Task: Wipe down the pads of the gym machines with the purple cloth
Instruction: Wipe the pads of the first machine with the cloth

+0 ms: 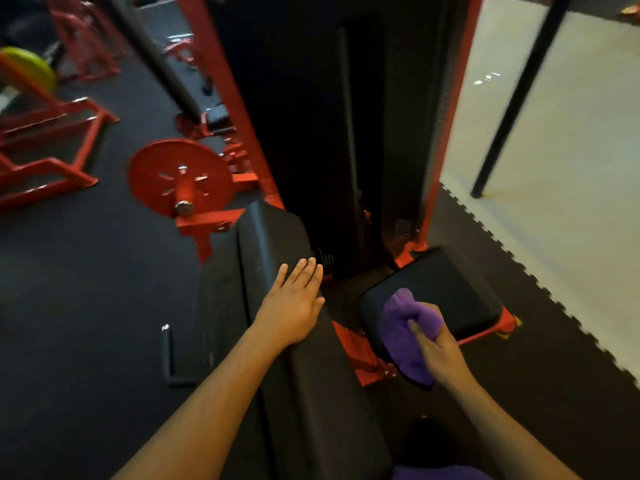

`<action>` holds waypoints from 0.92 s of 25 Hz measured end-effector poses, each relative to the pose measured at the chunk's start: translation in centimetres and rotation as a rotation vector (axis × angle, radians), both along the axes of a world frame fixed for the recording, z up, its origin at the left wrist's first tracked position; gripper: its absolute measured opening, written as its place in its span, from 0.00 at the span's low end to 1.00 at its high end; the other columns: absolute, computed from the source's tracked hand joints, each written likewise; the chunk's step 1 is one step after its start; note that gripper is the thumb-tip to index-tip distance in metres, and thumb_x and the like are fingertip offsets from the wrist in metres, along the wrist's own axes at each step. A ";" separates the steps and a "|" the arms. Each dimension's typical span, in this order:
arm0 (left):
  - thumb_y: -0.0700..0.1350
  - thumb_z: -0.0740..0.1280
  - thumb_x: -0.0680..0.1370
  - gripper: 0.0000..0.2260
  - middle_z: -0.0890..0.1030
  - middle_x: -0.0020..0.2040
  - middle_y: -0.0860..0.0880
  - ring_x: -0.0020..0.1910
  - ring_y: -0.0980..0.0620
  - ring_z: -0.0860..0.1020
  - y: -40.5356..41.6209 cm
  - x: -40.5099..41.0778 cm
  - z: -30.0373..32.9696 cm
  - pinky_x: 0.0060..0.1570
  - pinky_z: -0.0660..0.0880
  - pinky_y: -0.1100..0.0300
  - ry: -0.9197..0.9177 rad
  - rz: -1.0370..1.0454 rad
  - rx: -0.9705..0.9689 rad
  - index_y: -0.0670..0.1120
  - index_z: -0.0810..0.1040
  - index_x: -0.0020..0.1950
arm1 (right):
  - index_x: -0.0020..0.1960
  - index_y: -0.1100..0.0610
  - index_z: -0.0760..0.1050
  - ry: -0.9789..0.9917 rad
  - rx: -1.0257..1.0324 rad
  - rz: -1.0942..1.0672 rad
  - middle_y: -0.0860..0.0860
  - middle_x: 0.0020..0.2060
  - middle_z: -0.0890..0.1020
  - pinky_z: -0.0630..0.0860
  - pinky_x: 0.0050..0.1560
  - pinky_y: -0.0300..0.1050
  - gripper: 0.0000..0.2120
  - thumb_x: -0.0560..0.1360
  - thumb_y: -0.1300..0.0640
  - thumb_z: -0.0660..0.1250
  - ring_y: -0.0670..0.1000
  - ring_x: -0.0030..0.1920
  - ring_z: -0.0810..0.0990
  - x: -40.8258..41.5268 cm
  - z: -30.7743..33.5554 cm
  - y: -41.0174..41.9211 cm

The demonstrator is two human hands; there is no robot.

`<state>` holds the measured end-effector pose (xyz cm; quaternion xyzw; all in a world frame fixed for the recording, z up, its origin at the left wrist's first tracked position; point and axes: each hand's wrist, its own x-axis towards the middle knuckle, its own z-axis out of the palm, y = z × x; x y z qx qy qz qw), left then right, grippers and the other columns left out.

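Observation:
A long black back pad [277, 244] slopes down the middle of the head view. My left hand [294, 303] lies flat on its right edge with straight fingers. To the right sits a square black seat pad [450, 285] on a red frame. My right hand [440, 351] grips the bunched purple cloth [405, 327] and holds it against the near left corner of that seat pad. Part of the cloth hangs below the pad's edge.
A tall black weight stack in a red frame [446, 109] rises behind the pads. A red round plate [180, 178] and other red machine frames [52, 143] stand to the left on dark rubber flooring. A black pole [512, 109] stands on pale floor at right.

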<state>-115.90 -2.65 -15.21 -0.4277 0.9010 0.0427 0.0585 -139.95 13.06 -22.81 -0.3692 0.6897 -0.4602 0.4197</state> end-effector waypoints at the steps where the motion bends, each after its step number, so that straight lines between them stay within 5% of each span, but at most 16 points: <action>1: 0.53 0.51 0.88 0.29 0.43 0.85 0.48 0.83 0.51 0.40 0.9 1.4 0.2 0.80 0.36 0.50 0.095 0.084 -0.020 0.46 0.45 0.85 | 0.61 0.47 0.75 0.051 -0.073 0.070 0.42 0.53 0.79 0.76 0.60 0.47 0.14 0.78 0.45 0.62 0.49 0.59 0.80 0.7 1.2 -0.7; 4: 0.54 0.51 0.88 0.28 0.39 0.84 0.51 0.82 0.55 0.36 3.9 4.0 -0.4 0.79 0.35 0.55 0.380 0.378 0.066 0.48 0.43 0.85 | 0.62 0.49 0.77 0.188 -0.353 0.310 0.44 0.60 0.78 0.70 0.66 0.37 0.13 0.82 0.54 0.58 0.46 0.63 0.77 2.7 5.6 -2.8; 8: 0.55 0.49 0.87 0.28 0.39 0.84 0.55 0.81 0.62 0.37 6.7 4.3 -1.6 0.78 0.34 0.60 0.595 0.627 0.189 0.52 0.42 0.84 | 0.64 0.56 0.76 0.191 -0.506 0.525 0.51 0.64 0.76 0.71 0.67 0.43 0.14 0.83 0.66 0.60 0.53 0.66 0.76 4.6 8.6 -6.5; 14: 0.52 0.53 0.88 0.26 0.43 0.83 0.60 0.79 0.69 0.39 6.9 4.2 -1.6 0.76 0.35 0.68 0.654 0.688 0.206 0.56 0.45 0.83 | 0.77 0.50 0.65 0.091 -0.393 0.769 0.43 0.75 0.68 0.66 0.76 0.49 0.23 0.83 0.58 0.63 0.43 0.76 0.65 6.7 5.5 -11.3; 18: 0.50 0.55 0.88 0.26 0.44 0.83 0.62 0.79 0.69 0.41 7.2 3.8 -1.5 0.79 0.37 0.63 0.666 0.781 0.233 0.56 0.47 0.84 | 0.78 0.54 0.62 0.394 -0.547 0.929 0.49 0.78 0.63 0.54 0.79 0.63 0.28 0.81 0.49 0.63 0.52 0.81 0.52 7.8 2.4 -14.3; 23: 0.51 0.51 0.88 0.26 0.42 0.83 0.60 0.80 0.65 0.39 7.3 1.1 -0.6 0.81 0.38 0.56 0.587 0.934 0.214 0.58 0.43 0.83 | 0.71 0.54 0.73 0.302 -0.770 1.051 0.52 0.72 0.72 0.62 0.75 0.62 0.18 0.82 0.58 0.61 0.55 0.77 0.65 5.0 1.9 -18.3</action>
